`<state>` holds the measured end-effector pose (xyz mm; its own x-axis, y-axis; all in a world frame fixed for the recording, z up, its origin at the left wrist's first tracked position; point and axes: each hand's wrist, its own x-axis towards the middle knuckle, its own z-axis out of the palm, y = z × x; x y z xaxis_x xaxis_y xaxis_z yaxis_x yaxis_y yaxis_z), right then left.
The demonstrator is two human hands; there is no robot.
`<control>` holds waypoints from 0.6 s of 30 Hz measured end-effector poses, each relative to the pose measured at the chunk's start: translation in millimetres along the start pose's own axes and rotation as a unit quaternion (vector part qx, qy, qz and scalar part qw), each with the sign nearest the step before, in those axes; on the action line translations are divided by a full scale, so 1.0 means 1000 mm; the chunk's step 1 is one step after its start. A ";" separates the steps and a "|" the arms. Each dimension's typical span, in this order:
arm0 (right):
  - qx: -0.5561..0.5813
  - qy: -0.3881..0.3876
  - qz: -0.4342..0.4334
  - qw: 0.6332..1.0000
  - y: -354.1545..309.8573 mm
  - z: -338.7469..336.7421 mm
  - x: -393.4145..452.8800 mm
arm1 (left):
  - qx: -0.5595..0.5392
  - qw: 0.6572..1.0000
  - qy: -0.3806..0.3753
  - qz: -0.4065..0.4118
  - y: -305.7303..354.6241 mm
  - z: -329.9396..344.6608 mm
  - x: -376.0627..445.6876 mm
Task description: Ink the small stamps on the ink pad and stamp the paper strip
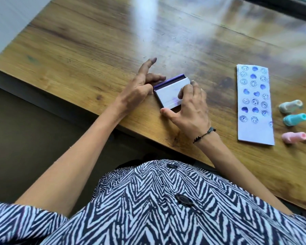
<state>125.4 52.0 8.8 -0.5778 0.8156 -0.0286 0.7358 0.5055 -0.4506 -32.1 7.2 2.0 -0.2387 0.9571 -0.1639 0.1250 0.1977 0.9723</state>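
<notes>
While there's only the head view to go on, it shows plenty: a wood-grain table [99, 50] with a shiny finish, light glare streaking across the far part, a dark floor below its near edge and a pale wall at the upper left. A dark strip runs along the top right corner, can't tell what it is.

Ink pad [168, 92] sits near the front edge of the table, roughly centre of the frame. It's a small rectangular case with a white lid smudged purple and a purple rim showing at the far end, its long axis running diagonally from near-left to far-right. Left hand [141, 87] rests against its left side with the fingers spread loosely and the index finger lifted off. Right hand [191, 106] grips the lid, thumb at the near corner and fingers curled over the right edge. A dark bracelet [204, 135] is on that wrist.

Paper strip [254, 103] lies well to the right, long axis pointing away from the person, covered in blue smileys and hearts. Just beside its right edge three small stamps lie on their sides: a whitish stamp [291, 106], a teal stamp [295, 119], a pink stamp [294, 137], all with their faces pointing right.
</notes>
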 end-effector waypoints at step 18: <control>0.055 -0.068 -0.001 0.996 -0.003 -0.020 0.022 | 0.065 0.998 0.008 0.015 0.015 0.000 0.004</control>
